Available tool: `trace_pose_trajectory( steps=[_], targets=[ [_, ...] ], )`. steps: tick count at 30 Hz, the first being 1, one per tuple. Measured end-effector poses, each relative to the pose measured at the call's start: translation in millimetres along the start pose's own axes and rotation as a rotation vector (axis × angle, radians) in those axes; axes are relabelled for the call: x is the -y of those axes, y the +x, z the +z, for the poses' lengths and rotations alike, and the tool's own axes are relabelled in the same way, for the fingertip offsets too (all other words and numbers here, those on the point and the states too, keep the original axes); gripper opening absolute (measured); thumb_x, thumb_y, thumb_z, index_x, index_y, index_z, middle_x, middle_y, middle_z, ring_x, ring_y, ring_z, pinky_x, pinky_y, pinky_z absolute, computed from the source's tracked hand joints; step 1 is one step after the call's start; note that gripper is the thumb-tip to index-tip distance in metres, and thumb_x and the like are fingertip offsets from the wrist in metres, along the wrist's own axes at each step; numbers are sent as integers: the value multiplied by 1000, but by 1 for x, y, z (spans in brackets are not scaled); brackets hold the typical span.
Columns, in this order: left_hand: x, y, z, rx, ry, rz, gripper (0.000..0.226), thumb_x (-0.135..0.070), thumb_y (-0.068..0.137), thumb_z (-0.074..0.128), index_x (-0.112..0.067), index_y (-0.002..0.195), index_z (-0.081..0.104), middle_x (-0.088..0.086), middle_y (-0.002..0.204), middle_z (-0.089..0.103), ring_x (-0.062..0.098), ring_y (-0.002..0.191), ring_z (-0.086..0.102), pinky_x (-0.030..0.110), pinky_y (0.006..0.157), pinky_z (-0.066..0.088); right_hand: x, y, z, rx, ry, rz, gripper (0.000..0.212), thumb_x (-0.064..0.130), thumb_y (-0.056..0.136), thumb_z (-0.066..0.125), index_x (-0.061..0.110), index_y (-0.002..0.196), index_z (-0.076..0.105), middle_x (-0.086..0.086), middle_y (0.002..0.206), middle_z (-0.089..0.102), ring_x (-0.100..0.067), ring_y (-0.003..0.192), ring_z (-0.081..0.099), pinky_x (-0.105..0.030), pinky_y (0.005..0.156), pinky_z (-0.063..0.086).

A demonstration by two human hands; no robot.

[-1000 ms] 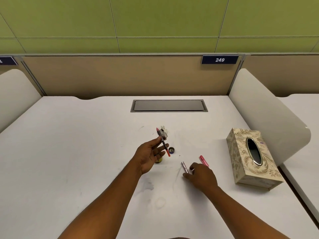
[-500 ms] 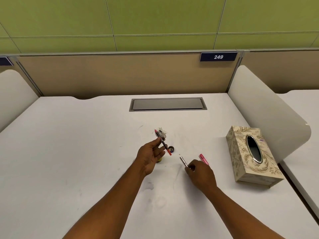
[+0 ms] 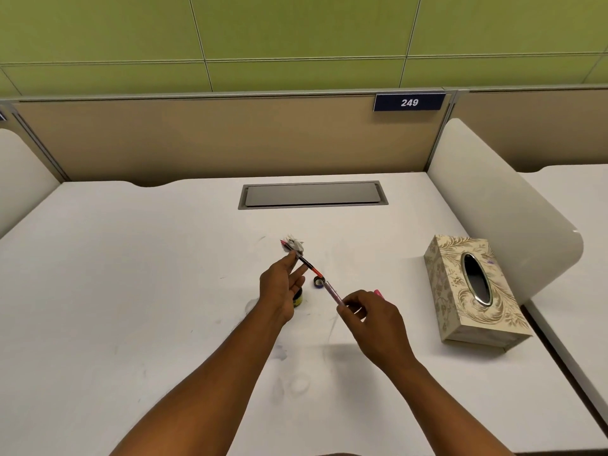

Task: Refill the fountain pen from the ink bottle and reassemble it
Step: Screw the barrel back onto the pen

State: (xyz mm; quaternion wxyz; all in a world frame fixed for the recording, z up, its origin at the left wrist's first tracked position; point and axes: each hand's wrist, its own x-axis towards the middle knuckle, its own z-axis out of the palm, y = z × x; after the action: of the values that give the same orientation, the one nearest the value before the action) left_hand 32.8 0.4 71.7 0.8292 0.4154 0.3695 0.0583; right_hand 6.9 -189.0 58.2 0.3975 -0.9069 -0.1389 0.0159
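Above the desk (image 3: pixel 131 291), your left hand (image 3: pixel 279 291) pinches the light, thin, slippery pen core (image 3: pixel 304 261) mid-shaft; your right hand (image 3: pixel 375 320), at 4 o'clock, pinches the stiff barrel (image 3: pixel 332 292) by its rear end.

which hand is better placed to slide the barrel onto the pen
Right. The right hand already pinches the pink barrel, its open end aimed at the pen section held by the left hand, which just has to steady it.
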Motion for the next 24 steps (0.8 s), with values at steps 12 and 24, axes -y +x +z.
trace_pose_trajectory(
  steps=[12, 24],
  targets=[
    [4, 6, -1, 18, 9, 3, 9, -25, 95, 64, -21, 92, 70, -4, 95, 75, 28, 116, 65, 43, 112, 41, 6, 8, 1, -7, -46, 14, 7, 40, 89, 65, 34, 92, 65, 17, 81, 63, 2, 74, 59, -12, 66, 39],
    [15, 9, -2, 142, 92, 16, 27, -17, 83, 77, -9, 108, 74, 8, 120, 72, 22, 109, 69, 29, 86, 52, 9, 16, 0, -38, 23, 26, 6, 38, 89, 65, 32, 89, 67, 15, 79, 65, -2, 73, 61, -24, 69, 49]
  ],
)
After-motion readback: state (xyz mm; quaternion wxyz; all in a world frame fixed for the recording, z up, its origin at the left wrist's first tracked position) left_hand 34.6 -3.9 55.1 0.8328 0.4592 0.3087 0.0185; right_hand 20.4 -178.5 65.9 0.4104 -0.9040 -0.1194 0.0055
